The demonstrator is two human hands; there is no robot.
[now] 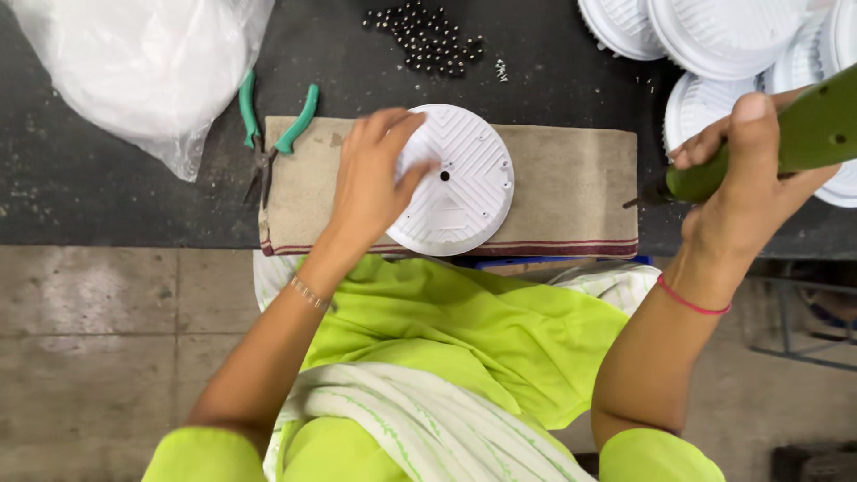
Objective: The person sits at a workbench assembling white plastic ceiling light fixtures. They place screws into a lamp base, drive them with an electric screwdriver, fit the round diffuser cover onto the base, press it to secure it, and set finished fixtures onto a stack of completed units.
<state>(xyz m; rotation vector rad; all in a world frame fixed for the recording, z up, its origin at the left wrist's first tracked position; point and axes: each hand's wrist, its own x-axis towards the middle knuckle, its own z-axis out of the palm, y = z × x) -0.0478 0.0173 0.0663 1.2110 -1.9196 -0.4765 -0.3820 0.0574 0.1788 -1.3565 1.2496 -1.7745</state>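
Observation:
A round white plastic housing [464, 183] with ribbed lines and a centre hole lies on a brown cloth mat [571, 183] on the dark workbench. My left hand [373, 174] rests on the housing's left side, fingers spread over its rim. My right hand [745, 165] is raised at the right and grips a green powered screwdriver [803, 134], whose bit tip points left, apart from the housing.
Green-handled pliers [268, 134] lie at the mat's left end. A heap of small dark screws [428, 37] sits at the back. A stack of white housings [723, 36] fills the back right. A clear plastic bag [143, 62] lies back left.

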